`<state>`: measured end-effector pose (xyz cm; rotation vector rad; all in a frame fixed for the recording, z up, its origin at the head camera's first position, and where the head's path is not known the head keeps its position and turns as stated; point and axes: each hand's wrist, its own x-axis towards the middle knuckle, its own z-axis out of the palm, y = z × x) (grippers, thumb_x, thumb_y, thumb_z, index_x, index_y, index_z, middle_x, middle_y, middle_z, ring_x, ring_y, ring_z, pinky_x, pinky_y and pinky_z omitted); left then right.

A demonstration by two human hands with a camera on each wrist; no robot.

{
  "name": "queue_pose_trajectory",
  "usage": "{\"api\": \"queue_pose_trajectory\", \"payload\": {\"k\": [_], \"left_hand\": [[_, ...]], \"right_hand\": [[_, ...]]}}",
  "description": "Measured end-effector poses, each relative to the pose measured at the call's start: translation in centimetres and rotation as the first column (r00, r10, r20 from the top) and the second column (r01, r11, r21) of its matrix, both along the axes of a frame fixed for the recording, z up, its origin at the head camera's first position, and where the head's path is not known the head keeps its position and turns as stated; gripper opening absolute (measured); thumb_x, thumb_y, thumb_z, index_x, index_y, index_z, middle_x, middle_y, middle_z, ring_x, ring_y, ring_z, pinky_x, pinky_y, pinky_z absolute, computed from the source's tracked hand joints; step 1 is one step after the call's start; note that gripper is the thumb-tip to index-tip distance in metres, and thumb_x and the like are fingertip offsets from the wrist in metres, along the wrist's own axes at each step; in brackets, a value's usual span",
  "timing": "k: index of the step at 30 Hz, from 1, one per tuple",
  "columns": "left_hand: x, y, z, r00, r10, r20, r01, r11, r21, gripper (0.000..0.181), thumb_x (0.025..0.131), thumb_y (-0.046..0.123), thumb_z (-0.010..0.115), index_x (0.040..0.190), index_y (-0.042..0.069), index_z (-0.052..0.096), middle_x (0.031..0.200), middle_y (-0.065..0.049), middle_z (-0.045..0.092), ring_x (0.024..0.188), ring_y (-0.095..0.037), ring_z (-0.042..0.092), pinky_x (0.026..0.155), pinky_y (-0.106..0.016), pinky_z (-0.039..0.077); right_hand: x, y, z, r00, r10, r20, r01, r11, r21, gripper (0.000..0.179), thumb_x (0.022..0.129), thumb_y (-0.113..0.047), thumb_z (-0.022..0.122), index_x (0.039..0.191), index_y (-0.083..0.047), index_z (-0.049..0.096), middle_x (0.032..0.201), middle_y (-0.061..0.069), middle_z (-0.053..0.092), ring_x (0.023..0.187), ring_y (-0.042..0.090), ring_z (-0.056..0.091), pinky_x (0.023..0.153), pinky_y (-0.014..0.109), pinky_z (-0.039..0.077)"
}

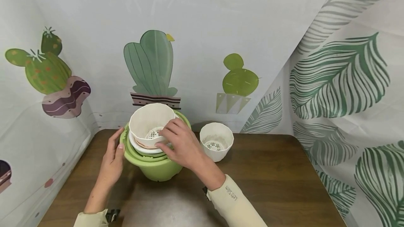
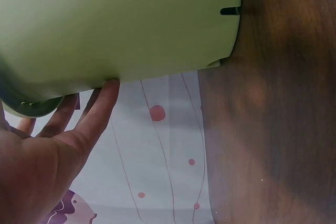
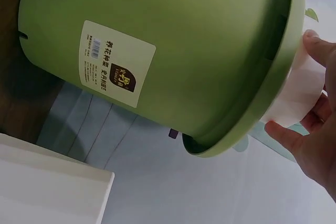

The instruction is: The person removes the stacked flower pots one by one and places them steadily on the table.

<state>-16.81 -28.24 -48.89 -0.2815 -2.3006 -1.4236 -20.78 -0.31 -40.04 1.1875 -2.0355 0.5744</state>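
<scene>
A large green flower pot stands on the table with smaller pots stacked inside it. The topmost is a white plastic pot with a perforated bottom, tilted a little toward me. My right hand pinches its near right wall, fingers inside and thumb outside. In the right wrist view that hand holds the white pot above the green rim. My left hand touches the left side of the green rim with extended fingers, also seen against the pot's side in the left wrist view. Beneath the white pot, a white rim and a terracotta-coloured edge show.
A second white pot with a perforated bottom stands upright on the wooden table, just right of the stack. Behind the table hangs a white cloth printed with cacti and leaves. A label is on the green pot.
</scene>
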Motion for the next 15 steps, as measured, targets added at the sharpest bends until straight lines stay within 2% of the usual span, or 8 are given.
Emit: {"api": "queue_pose_trajectory", "payload": {"k": [4,10,15], "left_hand": [[-0.08,-0.02,-0.05,1.000,0.001,0.000,-0.001,1.000,0.002,0.052,0.117,0.016,0.036,0.168,0.021,0.030,0.170,-0.013,0.034,0.146,0.002,0.036,0.108,-0.006,0.033],[-0.14,-0.05,-0.32,0.999,0.022,0.027,-0.022,1.000,0.001,0.052,0.117,0.017,0.036,0.168,0.025,0.031,0.170,-0.009,0.035,0.144,0.003,0.037,0.107,-0.006,0.033],[-0.10,-0.02,-0.33,1.000,0.020,0.024,-0.020,1.000,-0.003,0.052,0.117,0.017,0.036,0.168,0.025,0.030,0.170,-0.009,0.035,0.144,0.002,0.038,0.106,-0.006,0.034]], "right_hand": [[-0.01,-0.03,-0.11,1.000,-0.015,0.010,0.015,1.000,0.014,0.023,0.096,-0.031,0.081,0.095,-0.012,0.067,0.096,0.000,0.062,0.103,0.019,0.057,0.095,0.030,0.049],[0.15,-0.05,-0.08,0.999,-0.028,0.027,0.027,0.999,0.022,0.023,0.097,-0.031,0.079,0.095,-0.013,0.066,0.097,0.000,0.061,0.104,0.019,0.056,0.099,0.031,0.048],[0.17,-0.04,-0.11,0.999,-0.020,0.029,0.019,1.000,0.010,0.022,0.098,-0.031,0.079,0.095,-0.012,0.066,0.096,0.000,0.061,0.104,0.020,0.056,0.099,0.031,0.048]]}}
